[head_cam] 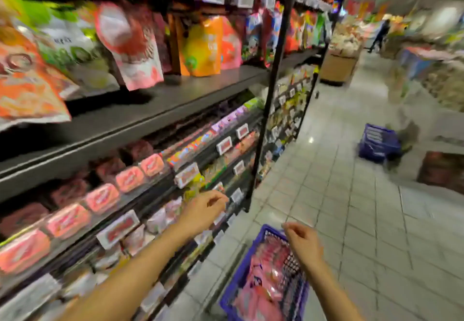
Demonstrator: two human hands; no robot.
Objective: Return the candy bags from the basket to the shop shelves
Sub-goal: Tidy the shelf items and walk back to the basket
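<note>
The shop shelves (140, 109) fill the left side, their long dark boards running away toward the upper right; standing pouches (200, 47) in orange, pink and green line the upper board, and rows of flat pink packs (101, 199) sit along the front edges of the lower boards behind white price tags (224, 145).

On the tiled floor (351, 220), just beside the foot of the shelves at the bottom edge of the view, stands the blue basket (233, 288). Its long axis runs roughly parallel to the shelf fronts, from near to far. Pink candy bags (266, 270) lie heaped in it, mostly flat; blur hides which way each one points. A second blue basket (378, 143) sits well apart on the floor to the right, by a low display.

The left hand (203, 209) reaches out to the front edge of a lower shelf, fingers curled inward near the price tags and some yellow packs (194, 185); I cannot tell if it pinches or touches anything.

The right hand (302, 241) hangs above the far end of the basket, fingers loosely bent downward, holding nothing visible and clear of the bags.
</note>
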